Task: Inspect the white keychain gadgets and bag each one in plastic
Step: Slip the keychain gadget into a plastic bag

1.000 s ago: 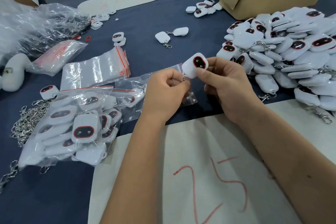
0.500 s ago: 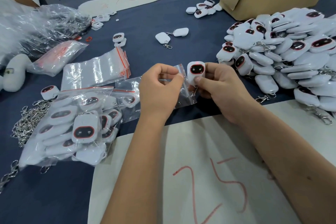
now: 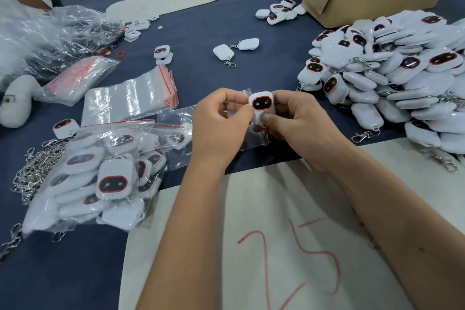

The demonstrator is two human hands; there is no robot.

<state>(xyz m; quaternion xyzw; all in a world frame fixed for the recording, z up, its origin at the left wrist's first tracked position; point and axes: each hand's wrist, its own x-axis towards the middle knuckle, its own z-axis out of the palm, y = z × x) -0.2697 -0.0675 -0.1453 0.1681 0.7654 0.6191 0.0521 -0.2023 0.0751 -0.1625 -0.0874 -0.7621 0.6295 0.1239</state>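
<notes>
Right now the gadget (image 3: 260, 106) sits upright between my two hands at the middle of the table, dark screen facing up at me, long axis running near to far. My right hand (image 3: 294, 123) pinches its lower body; my left hand (image 3: 221, 121) pinches the clear bag (image 3: 251, 137) beside it. To the near left lies the bagged batch (image 3: 100, 178); the big unbagged heap (image 3: 392, 78) on the right suggests most work remains.

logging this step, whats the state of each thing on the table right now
gadget in hands: upright, screen lit, not yet bagged
small plastic bag: held under the gadget
left hand: pinching the bag
right hand: gripping the gadget
bagged pile: sealed in plastic
loose pile: unbagged
cardboard box: open
</notes>
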